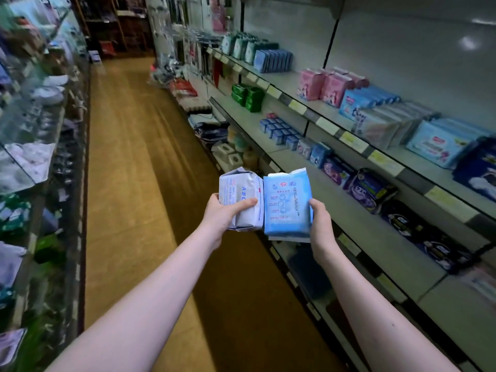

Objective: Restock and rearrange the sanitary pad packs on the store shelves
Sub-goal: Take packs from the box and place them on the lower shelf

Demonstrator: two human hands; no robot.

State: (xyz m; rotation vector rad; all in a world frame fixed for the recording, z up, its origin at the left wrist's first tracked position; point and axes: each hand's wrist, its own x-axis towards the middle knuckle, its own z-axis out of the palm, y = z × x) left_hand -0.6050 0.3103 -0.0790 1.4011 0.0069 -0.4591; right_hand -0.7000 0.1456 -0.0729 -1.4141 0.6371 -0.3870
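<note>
My left hand [222,214] grips a white pad pack [240,197] with blue lettering. Beside it, my right hand [320,224] grips a light blue pad pack [285,208]. The two packs touch side by side, held out over the aisle floor just left of the shelf unit. On the right, the shelves [375,232] carry pad packs: pink packs [330,85], light blue packs [440,142] and dark packs [373,189].
A wooden aisle floor [128,146] runs ahead between two shelf units. The left unit [37,146] holds blurred goods. Green packs [248,97] and small blue boxes [279,130] sit further along the right shelves. The middle right shelf has a bare stretch near my right hand.
</note>
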